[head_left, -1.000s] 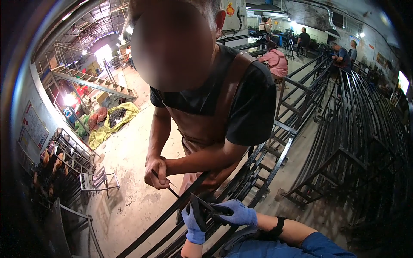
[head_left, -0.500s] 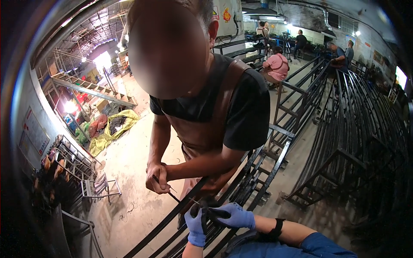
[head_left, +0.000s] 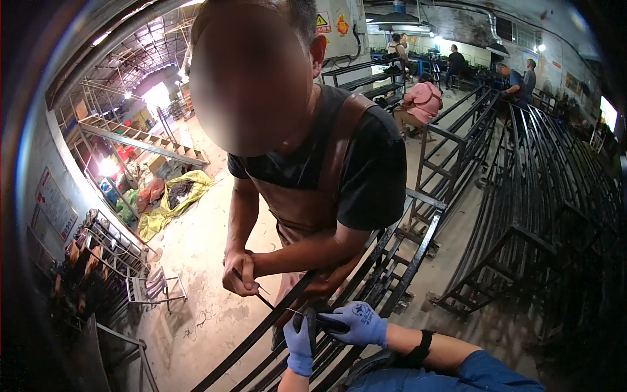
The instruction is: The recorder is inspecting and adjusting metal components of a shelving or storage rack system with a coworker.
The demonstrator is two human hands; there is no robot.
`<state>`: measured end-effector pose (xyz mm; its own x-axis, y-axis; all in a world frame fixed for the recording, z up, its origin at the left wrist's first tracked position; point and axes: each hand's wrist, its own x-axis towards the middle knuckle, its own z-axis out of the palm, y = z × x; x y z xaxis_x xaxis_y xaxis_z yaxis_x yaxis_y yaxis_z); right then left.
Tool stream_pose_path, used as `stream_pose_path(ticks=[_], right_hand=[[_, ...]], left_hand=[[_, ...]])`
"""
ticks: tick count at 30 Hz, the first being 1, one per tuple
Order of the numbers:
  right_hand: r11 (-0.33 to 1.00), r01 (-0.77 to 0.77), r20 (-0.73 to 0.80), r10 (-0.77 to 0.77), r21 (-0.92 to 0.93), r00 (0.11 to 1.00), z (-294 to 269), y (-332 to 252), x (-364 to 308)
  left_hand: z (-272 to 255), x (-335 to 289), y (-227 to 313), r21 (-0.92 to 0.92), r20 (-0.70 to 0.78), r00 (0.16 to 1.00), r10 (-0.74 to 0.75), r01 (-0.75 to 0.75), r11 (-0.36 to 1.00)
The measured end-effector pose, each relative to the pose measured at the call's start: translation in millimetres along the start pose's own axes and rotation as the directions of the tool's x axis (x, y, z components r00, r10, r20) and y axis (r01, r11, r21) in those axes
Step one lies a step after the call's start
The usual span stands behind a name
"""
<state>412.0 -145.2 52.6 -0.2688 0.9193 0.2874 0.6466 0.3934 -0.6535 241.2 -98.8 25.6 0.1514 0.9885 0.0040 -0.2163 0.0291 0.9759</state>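
- Overall, looks mid-handling: thin pale rod [head_left: 295, 311] held above near rails [head_left: 255, 334], not laid down. Can't pick out any finished piece there, so can't count what's done or left.
- To right of near rails, shows a big spread of long dark bars [head_left: 522, 183]; can't sort worked from unworked.
- Across near rails, shows co-worker [head_left: 304, 179] in dark shirt and brown apron, bent forward, with both bare hands [head_left: 241, 274] together on a dark stick [head_left: 264, 301], tip toward near rails. Can't tell if touching.
- Over near rails, on the right: right hand [head_left: 358, 323], blue glove, dark grip area. Fingers bent inward, thumb aimed at left hand; grip hidden, can't tell how far closed or on what.
- Over near rails, further left: left hand [head_left: 300, 346], blue glove, held upright. Fingers curled tight, no visible gap, apparently pinched on rod. Too dark between gloves to separate coating from any held part.
- Smallest: rod again, poking out at left fingertips toward co-worker's side of near rails. Can't tell if touching them.
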Motion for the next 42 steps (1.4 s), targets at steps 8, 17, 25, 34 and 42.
stream_pose_path(ticks=[8, 17, 25, 34, 42], right_hand=[[0.999, 0.035, 0.097, -0.037, 0.029, 0.995, -10.0, 4.9, -3.4], [0.998, 0.063, 0.020, -0.064, 0.028, 0.998, -2.0, 10.6, -6.5], [1.000, 0.026, 0.060, -0.027, 0.009, 0.998, -3.6, 6.9, -3.6], [1.000, 0.011, 0.068, -0.012, 0.020, 0.998, -6.7, 5.3, -3.2], [1.000, -0.002, 0.082, 0.001, 0.013, 0.997, -4.9, 7.5, -3.9]], left_hand=[[-6.5, 4.9, -6.2, 0.125, 0.007, 0.997, -0.079, 0.078, 0.989], [-5.9, 5.2, -7.3, 0.078, -0.035, 0.999, -0.008, 0.011, 0.997], [-7.7, 7.7, -8.0, 0.160, -0.035, 0.996, 0.080, -0.074, 0.984], [-2.6, 7.4, -4.1, 0.133, -0.020, 0.997, 0.080, -0.077, 0.988], [-15.2, 12.2, -26.4, 0.174, -0.041, 0.997, 0.063, -0.055, 0.983]])
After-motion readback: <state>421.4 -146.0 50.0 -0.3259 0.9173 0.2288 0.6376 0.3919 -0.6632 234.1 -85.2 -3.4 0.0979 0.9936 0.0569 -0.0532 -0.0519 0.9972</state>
